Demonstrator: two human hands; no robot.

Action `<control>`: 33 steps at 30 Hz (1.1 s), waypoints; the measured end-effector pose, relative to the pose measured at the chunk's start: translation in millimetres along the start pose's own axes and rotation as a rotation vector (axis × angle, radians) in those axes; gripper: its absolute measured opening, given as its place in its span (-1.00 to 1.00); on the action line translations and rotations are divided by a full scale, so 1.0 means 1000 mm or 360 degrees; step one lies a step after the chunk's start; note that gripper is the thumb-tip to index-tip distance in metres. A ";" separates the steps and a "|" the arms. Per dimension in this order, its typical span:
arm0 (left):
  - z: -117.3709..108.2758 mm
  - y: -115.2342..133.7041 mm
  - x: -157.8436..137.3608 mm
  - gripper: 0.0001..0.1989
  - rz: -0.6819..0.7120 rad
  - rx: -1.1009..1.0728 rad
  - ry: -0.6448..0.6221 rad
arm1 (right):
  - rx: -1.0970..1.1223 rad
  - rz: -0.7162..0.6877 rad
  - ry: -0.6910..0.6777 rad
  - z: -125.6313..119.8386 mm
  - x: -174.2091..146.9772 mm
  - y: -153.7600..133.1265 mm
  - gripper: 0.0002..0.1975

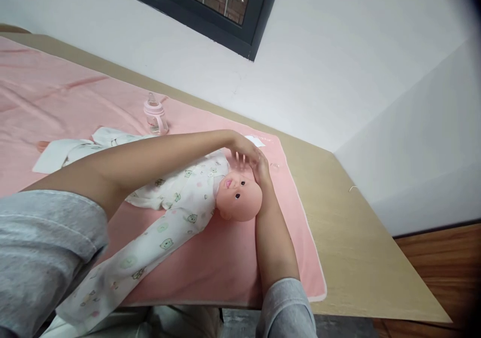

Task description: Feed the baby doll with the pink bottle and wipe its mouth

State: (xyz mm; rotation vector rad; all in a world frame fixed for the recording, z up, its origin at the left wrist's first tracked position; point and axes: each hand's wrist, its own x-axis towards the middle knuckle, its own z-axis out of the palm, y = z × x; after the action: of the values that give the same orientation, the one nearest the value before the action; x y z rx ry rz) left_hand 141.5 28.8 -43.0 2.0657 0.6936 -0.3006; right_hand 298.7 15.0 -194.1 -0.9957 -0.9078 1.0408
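A bald baby doll (239, 198) lies face up on a pink blanket (233, 258), in a white sleepsuit (180, 203) printed with small bears. One long sleeve stretches toward me and over the table's front edge. My left arm crosses above the doll's body. On the far side of its head, my left hand (244, 147) hangs with fingers bent down and apart. Touching it is my right hand (261, 166), whose forearm runs beside the top of the doll's head. My right fingers are mostly hidden, and I cannot make out anything between the hands.
A pink-topped baby bottle (155, 117) with a handle stands behind the doll. Beyond my hands lie a white piece (255, 140) and a small clear item (275, 165). The wooden table (349, 253) extends right; a wall (300, 77) with a dark-framed window (240, 37) rises behind.
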 end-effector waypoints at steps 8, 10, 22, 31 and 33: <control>-0.011 -0.018 -0.072 -0.48 0.0193 -0.0288 0.0553 | 0.0283 0.0136 0.0056 0.004 -0.003 -0.011 -0.73; -0.006 -0.029 -0.080 -0.49 0.0188 -0.0305 0.0683 | 0.0339 0.0106 0.0067 0.004 -0.004 -0.013 -0.76; 0.025 -0.034 -0.117 -0.19 0.0421 -0.0123 0.1037 | -0.0146 -0.0066 -0.0263 0.009 -0.037 -0.114 -0.67; 0.043 -0.041 -0.125 -0.34 0.0811 -0.0174 0.1210 | -0.0694 -0.0309 -0.0528 0.064 -0.081 -0.158 -0.68; 0.042 -0.044 -0.127 -0.35 0.0838 -0.0093 0.1242 | -0.0782 -0.0297 -0.0649 0.077 -0.091 -0.161 -0.66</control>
State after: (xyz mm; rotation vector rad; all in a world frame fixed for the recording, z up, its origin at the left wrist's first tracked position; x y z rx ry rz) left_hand 14.8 -32.7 -39.1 2.1978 0.5485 0.8512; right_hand 244.7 -86.4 -30.8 -1.0886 -1.6166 0.8923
